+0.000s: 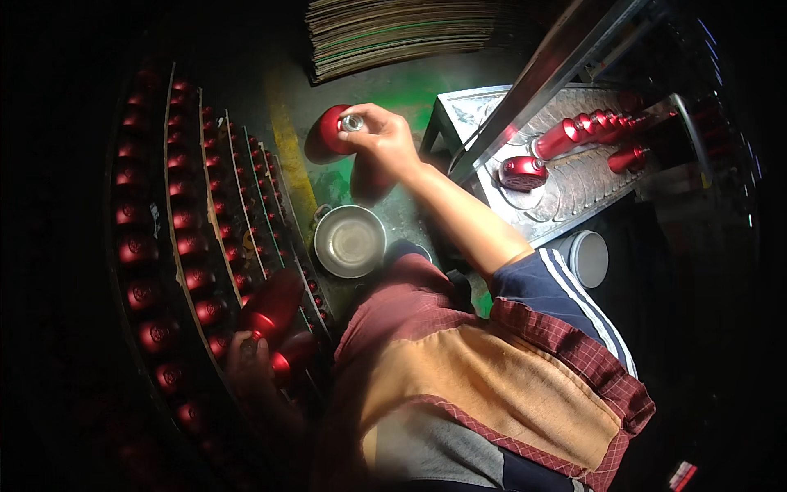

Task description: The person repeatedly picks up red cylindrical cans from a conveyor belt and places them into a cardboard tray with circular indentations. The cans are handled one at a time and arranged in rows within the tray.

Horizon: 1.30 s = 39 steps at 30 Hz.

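Note:
My right hand (381, 141) is stretched out over the floor, its fingers closed round the pale threaded neck of a shiny red bottle (329, 129). The neck points up toward me and the round body hangs beyond it. Down in shadow at the lower left, my left hand (250, 361) grips a second red bottle (272, 310) by its neck, beside the racked bottles. Another red bottle (293, 357) lies close against that hand; whether the fingers also hold it I cannot tell.
Tiered shelves (176, 246) packed with red bottles line my left. A round metal pan (350, 240) sits on the floor ahead. To the right, a metal table (537, 225) bears several red bottles (566, 135) under a slanting metal bar (533, 82). Beside it stands a pale bucket (588, 258); stacked flat sheets (402, 33) lie farther off.

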Each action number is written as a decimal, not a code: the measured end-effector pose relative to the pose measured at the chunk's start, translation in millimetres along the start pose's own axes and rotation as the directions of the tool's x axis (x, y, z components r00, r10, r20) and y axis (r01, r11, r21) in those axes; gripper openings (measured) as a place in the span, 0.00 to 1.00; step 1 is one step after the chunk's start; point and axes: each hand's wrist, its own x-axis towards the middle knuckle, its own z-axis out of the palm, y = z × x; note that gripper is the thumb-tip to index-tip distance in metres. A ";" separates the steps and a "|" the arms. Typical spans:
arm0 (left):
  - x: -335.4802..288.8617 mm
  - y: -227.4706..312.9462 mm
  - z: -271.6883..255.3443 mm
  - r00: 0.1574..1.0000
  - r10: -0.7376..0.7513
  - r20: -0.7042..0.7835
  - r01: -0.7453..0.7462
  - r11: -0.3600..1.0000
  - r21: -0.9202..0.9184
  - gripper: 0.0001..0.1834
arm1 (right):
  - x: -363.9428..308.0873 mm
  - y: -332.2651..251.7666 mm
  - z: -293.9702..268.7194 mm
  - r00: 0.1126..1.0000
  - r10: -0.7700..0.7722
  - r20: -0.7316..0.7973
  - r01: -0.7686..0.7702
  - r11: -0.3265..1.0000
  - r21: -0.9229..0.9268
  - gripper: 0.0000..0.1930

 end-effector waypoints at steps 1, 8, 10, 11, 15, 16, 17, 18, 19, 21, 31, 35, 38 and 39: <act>8.7 2.4 -4.6 0.998 0.028 0.051 -0.024 0.998 -0.064 0.10 | 15.6 7.8 4.7 0.998 0.053 -0.036 -0.054 0.998 -0.028 0.14; 96.4 -12.0 -22.7 0.950 0.167 0.264 -0.205 0.971 0.122 0.14 | 116.8 57.4 16.0 0.981 0.052 -0.186 -0.099 0.961 -0.256 0.13; 125.4 -15.9 -12.2 0.953 -0.032 0.300 0.012 0.997 0.071 0.12 | 148.3 75.9 13.6 0.975 0.050 -0.218 -0.121 0.938 -0.324 0.13; 150.0 -12.9 -7.6 0.870 0.345 0.352 -0.445 0.858 0.258 0.12 | 161.6 85.5 10.1 0.977 0.011 -0.212 -0.092 0.923 -0.375 0.13; 228.5 6.7 37.1 0.939 0.028 0.342 -0.087 0.983 0.161 0.15 | 234.5 131.8 -1.3 0.963 0.083 -0.255 -0.171 0.924 -0.343 0.14; 251.5 16.8 52.6 0.942 -0.011 0.337 -0.051 0.983 0.175 0.16 | 252.5 142.8 -7.8 0.965 0.110 -0.240 -0.193 0.914 -0.358 0.14; 276.5 29.1 69.3 0.940 -0.042 0.337 -0.024 0.982 0.186 0.17 | 269.8 152.9 -16.9 0.972 0.108 -0.210 -0.184 0.901 -0.392 0.14; 303.6 43.1 85.7 0.939 -0.070 0.337 -0.001 0.979 0.206 0.18 | 290.0 164.8 -21.0 0.987 0.057 -0.147 -0.110 0.916 -0.386 0.15; 329.9 58.4 101.2 0.937 -0.099 0.336 0.022 0.974 0.225 0.19 | 314.2 178.5 -19.7 0.985 0.069 -0.160 -0.134 0.885 -0.446 0.15; 382.9 96.3 129.5 0.926 -0.152 0.346 0.056 0.960 0.273 0.20 | 353.9 192.1 -34.9 0.983 0.111 -0.148 -0.168 0.869 -0.465 0.16; 578.1 234.7 248.8 0.887 0.060 0.458 -0.118 0.988 0.100 0.16 | 481.1 171.0 -100.8 0.897 0.347 -0.275 -0.424 0.851 -0.308 0.18; 640.1 288.8 295.8 0.807 0.291 0.514 -0.272 0.956 -0.112 0.09 | 493.0 156.7 -123.6 0.920 0.132 -0.369 -0.289 0.864 -0.411 0.18; 675.5 330.0 334.3 0.797 0.237 0.556 -0.231 0.969 -0.082 0.09 | 503.9 150.1 -146.0 0.889 0.185 -0.420 -0.371 0.828 -0.421 0.18; 689.2 343.2 352.8 0.779 0.235 0.582 -0.231 0.969 -0.082 0.09 | 506.4 150.0 -153.2 0.880 0.170 -0.444 -0.375 0.821 -0.430 0.18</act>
